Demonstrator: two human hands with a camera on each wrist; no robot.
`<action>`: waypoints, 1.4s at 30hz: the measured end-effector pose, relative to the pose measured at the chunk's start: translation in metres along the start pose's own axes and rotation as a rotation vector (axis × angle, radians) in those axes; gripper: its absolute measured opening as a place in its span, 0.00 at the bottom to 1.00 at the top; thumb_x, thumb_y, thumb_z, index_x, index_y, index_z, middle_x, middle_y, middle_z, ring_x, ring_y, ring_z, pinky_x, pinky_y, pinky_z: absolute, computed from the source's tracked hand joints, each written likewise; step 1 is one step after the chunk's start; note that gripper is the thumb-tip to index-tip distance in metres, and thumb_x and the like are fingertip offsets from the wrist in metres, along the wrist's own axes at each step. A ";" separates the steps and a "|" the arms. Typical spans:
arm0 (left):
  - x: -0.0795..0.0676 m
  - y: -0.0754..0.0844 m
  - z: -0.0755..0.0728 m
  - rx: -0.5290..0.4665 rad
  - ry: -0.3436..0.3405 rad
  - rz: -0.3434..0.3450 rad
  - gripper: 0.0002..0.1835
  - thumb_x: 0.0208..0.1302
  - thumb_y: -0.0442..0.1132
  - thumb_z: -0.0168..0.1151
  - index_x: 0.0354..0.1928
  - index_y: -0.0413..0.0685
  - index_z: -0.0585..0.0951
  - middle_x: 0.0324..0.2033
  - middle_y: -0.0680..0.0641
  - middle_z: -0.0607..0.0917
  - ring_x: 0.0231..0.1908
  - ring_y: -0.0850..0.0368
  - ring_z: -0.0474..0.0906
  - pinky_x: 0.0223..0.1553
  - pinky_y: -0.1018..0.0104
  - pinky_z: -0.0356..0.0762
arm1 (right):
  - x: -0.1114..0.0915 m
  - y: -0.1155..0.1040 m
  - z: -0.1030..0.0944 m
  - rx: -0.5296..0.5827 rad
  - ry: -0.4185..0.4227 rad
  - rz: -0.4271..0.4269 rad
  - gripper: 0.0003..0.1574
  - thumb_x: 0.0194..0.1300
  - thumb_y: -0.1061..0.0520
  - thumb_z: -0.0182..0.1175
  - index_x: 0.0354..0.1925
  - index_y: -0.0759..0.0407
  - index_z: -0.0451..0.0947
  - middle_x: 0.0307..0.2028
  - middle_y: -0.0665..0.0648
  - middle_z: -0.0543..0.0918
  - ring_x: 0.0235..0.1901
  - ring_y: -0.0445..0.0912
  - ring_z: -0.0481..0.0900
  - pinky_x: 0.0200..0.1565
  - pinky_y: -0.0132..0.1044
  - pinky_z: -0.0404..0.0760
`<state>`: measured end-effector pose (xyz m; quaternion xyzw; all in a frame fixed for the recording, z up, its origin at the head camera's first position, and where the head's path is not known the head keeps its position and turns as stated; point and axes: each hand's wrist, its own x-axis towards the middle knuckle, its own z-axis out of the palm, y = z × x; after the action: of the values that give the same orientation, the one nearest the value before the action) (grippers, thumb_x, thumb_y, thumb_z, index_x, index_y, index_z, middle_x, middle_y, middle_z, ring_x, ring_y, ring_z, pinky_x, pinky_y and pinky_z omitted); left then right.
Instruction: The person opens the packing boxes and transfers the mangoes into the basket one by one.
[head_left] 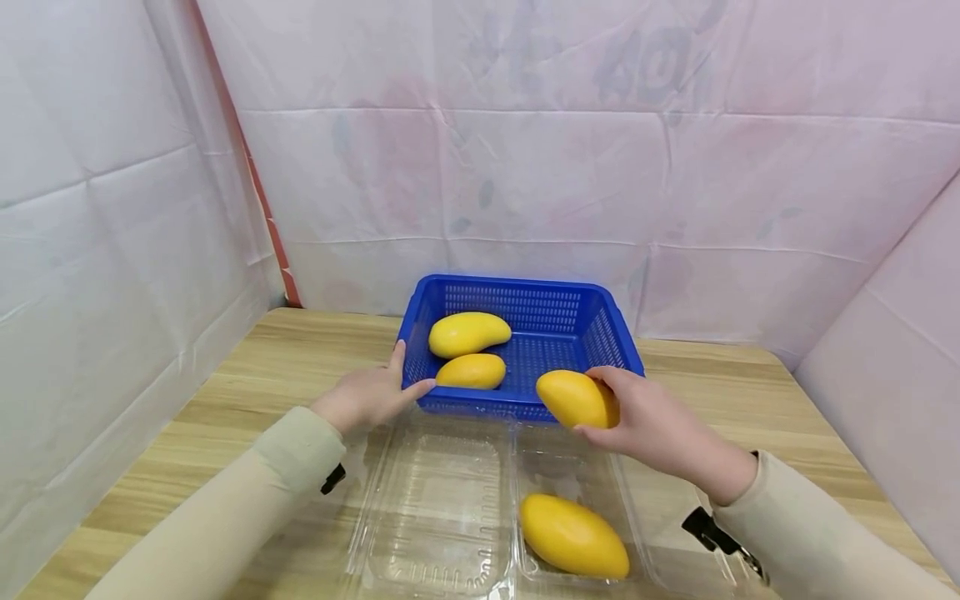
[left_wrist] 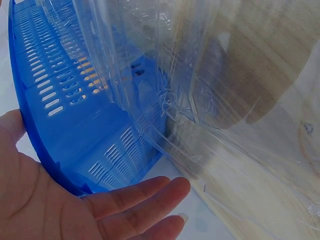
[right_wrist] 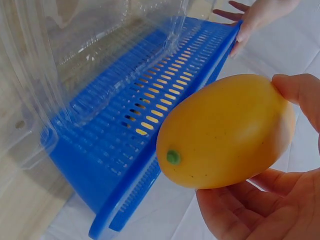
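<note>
My right hand (head_left: 660, 425) grips a yellow-orange mango (head_left: 576, 398) over the front right rim of a blue plastic basket (head_left: 517, 398). In the right wrist view the held mango (right_wrist: 225, 132) shows a green stem spot, with thumb and fingers on opposite sides. At the basket's front left corner, my left hand (head_left: 371, 396) rests against the rim, fingers extended. The left wrist view shows this hand (left_wrist: 55, 210) beside the slotted basket wall (left_wrist: 65, 130). Inside the basket, a curved yellow mango (head_left: 467, 333) lies behind a smaller orange-yellow one (head_left: 472, 372).
In front of the basket lies an opened clear plastic clamshell box (head_left: 438, 508). One mango (head_left: 573, 536) sits in its right half. All stand on a wood-grain table (head_left: 217, 417), with white sheeting (head_left: 525, 183) hanging behind and at both sides.
</note>
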<state>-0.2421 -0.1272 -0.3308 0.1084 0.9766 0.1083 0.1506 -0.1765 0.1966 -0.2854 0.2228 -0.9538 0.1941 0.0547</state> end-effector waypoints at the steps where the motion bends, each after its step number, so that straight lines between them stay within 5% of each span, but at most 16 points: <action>1: 0.000 0.000 0.000 0.000 -0.001 0.001 0.54 0.41 0.77 0.22 0.63 0.44 0.31 0.53 0.40 0.67 0.45 0.48 0.71 0.40 0.55 0.68 | 0.001 0.000 -0.001 -0.006 0.001 0.000 0.36 0.42 0.43 0.64 0.45 0.63 0.67 0.32 0.52 0.74 0.23 0.39 0.68 0.25 0.31 0.70; 19: -0.002 0.001 -0.002 -0.004 0.002 -0.001 0.56 0.40 0.77 0.22 0.63 0.42 0.33 0.52 0.40 0.69 0.40 0.50 0.74 0.33 0.58 0.71 | 0.023 0.009 -0.008 -0.026 -0.011 0.024 0.36 0.44 0.44 0.63 0.47 0.63 0.65 0.33 0.54 0.73 0.24 0.43 0.68 0.26 0.33 0.70; 27: 0.002 0.000 0.003 0.000 -0.001 -0.016 0.52 0.47 0.74 0.27 0.63 0.44 0.31 0.51 0.42 0.70 0.27 0.56 0.75 0.19 0.65 0.67 | 0.036 0.013 -0.009 -0.094 -0.023 0.024 0.36 0.44 0.44 0.63 0.47 0.62 0.65 0.34 0.54 0.74 0.24 0.43 0.68 0.27 0.35 0.70; 37: -0.001 0.000 0.003 0.003 0.007 -0.009 0.55 0.41 0.77 0.22 0.63 0.43 0.33 0.53 0.41 0.68 0.42 0.49 0.73 0.35 0.57 0.71 | 0.053 0.022 -0.007 -0.092 -0.044 0.034 0.36 0.44 0.43 0.62 0.47 0.63 0.66 0.34 0.54 0.73 0.25 0.44 0.68 0.28 0.36 0.70; 42: 0.001 0.001 0.002 0.005 0.004 -0.016 0.55 0.41 0.77 0.22 0.63 0.44 0.32 0.54 0.41 0.67 0.42 0.49 0.73 0.32 0.59 0.71 | 0.060 0.028 -0.007 -0.097 -0.053 0.046 0.34 0.44 0.43 0.62 0.45 0.62 0.66 0.32 0.54 0.73 0.25 0.45 0.68 0.28 0.36 0.70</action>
<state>-0.2421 -0.1261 -0.3322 0.1008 0.9780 0.1051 0.1492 -0.2429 0.1978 -0.2769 0.2031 -0.9680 0.1429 0.0359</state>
